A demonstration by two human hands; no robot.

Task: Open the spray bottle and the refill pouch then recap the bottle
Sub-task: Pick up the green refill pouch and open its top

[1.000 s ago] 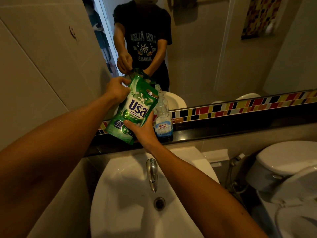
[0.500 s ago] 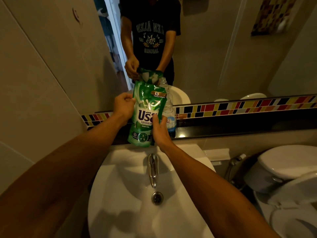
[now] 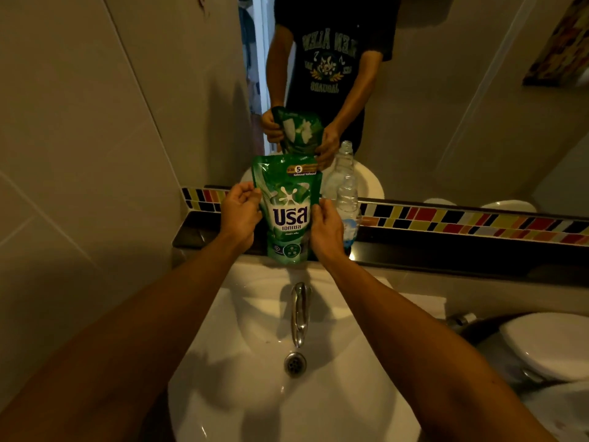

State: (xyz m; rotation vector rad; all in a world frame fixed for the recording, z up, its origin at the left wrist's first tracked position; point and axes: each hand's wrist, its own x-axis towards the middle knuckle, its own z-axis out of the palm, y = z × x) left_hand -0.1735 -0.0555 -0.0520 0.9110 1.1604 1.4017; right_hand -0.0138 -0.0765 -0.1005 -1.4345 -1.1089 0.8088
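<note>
A green refill pouch (image 3: 288, 212) with white lettering stands upright at the black ledge (image 3: 430, 247) behind the sink. My left hand (image 3: 240, 212) grips its left edge with curled fingers. My right hand (image 3: 326, 228) holds its right side. A clear plastic bottle (image 3: 348, 202) with a blue label stands on the ledge just right of the pouch, partly hidden by my right hand. Its reflection shows an uncapped neck. The pouch's top looks sealed. No spray cap is visible.
A white sink (image 3: 255, 378) with a chrome tap (image 3: 299, 311) and drain (image 3: 295, 363) lies below my arms. The mirror (image 3: 446, 106) reflects a person holding the pouch. A coloured tile strip (image 3: 462, 220) runs along the ledge. A toilet (image 3: 548, 342) sits at right.
The pouch has gone from tilted and raised to upright and lower at the ledge. My right hand shifted from its bottom to its right side; my left hand moved down its left edge.
</note>
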